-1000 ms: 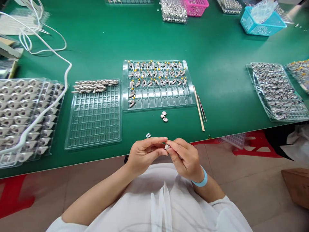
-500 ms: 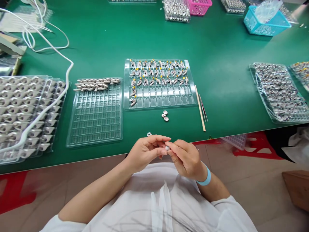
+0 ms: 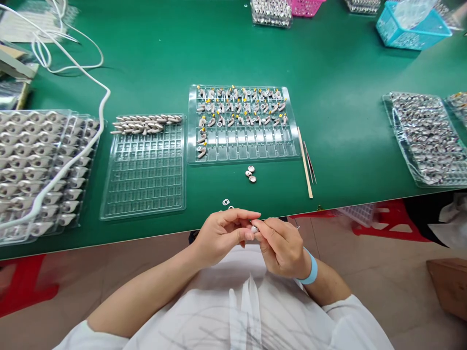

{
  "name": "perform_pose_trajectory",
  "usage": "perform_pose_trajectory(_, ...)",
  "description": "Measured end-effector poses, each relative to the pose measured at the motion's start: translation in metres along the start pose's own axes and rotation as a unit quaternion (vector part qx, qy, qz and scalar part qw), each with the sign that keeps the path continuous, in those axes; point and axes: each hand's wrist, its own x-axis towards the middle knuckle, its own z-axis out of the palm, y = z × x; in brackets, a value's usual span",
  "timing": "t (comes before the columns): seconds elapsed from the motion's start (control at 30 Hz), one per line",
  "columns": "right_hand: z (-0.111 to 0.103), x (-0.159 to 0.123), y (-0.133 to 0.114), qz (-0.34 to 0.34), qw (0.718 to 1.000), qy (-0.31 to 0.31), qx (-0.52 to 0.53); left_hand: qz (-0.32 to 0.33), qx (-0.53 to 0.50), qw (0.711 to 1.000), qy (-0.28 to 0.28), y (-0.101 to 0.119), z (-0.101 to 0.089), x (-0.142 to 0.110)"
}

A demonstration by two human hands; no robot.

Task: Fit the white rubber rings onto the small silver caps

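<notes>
Green worktable (image 3: 146,73): just off its near edge, right hand (image 3: 282,247) pinches an earbud-like piece (image 3: 254,229); left hand (image 3: 219,238) sets thumb against it, grip unclear. Beyond, plastic tray (image 3: 191,124) appears 3 rows filled, 2 barely begun.

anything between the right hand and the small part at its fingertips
Nothing visible: the right hand touches the small part directly. The left hand is close at the other side, not between them.
</notes>
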Motion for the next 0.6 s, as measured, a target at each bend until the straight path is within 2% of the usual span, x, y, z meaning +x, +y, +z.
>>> perform_pose_trajectory(0.33,0.0032,-0.0016,0.0011,-0.005,1.000,-0.001,0.001,0.024,-0.015,1.000,-0.004,-0.0043,0.0000,-0.0003)
perform_pose_trajectory(0.6,0.0096,-0.0070,0.0039,-0.003,1.000,0.003,-0.014,0.004,-0.018,1.000,-0.006,-0.0059,-0.0040,0.0020)
